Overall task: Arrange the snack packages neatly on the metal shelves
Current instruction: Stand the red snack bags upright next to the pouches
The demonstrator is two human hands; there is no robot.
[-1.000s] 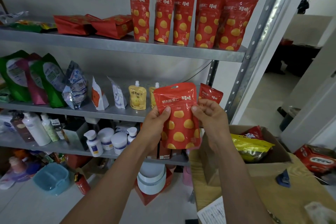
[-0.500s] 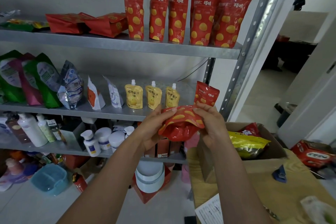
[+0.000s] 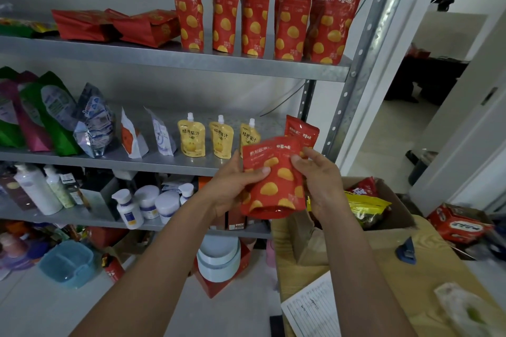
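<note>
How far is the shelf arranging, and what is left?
Done: five red pouches stand in a row on the top shelf; one more pouch stands on the middle shelf. In hand: left hand and right hand hold another red pouch. Probably left: flat red pouches on the top shelf, packages in the cardboard box.

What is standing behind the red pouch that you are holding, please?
Behind the held pouch, a matching red pouch stands on the middle shelf, only its top showing. The rightmost yellow spouted pouch is partly covered. Their lower parts are hidden.
</note>
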